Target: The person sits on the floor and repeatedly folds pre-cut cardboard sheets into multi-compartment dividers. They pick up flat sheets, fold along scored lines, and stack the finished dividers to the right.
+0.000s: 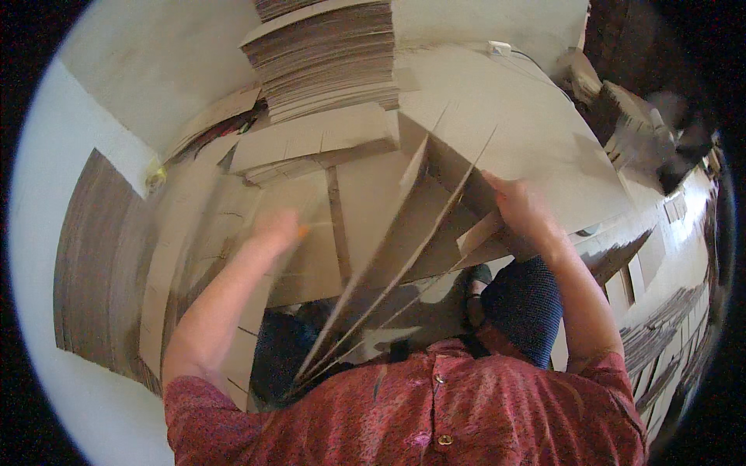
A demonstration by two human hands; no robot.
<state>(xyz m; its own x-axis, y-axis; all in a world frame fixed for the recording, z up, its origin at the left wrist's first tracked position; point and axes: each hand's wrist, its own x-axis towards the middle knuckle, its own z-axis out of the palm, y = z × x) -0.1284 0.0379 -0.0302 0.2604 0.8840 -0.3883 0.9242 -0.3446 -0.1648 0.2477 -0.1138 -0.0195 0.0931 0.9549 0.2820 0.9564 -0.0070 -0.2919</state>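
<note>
My right hand (522,206) is closed on the upper right end of a brown cardboard piece (447,186), with the thumb side on top. The piece has thin slits and stands tilted, its long edges running down toward my shirt. A short cardboard flap (480,233) hangs beside the fingers. Smeared by motion, my left hand (276,231) is closed above slotted cardboard (303,194) on the left of the table. Something small and orange shows at its thumb side, too blurred to name.
A tall stack of cardboard sheets (326,58) stands at the back against the wall. More stacked cardboard (93,272) leans at the far left. A white socket block (499,48) with a dark cable lies at the table's far edge. Cardboard piles (660,334) fill the right side.
</note>
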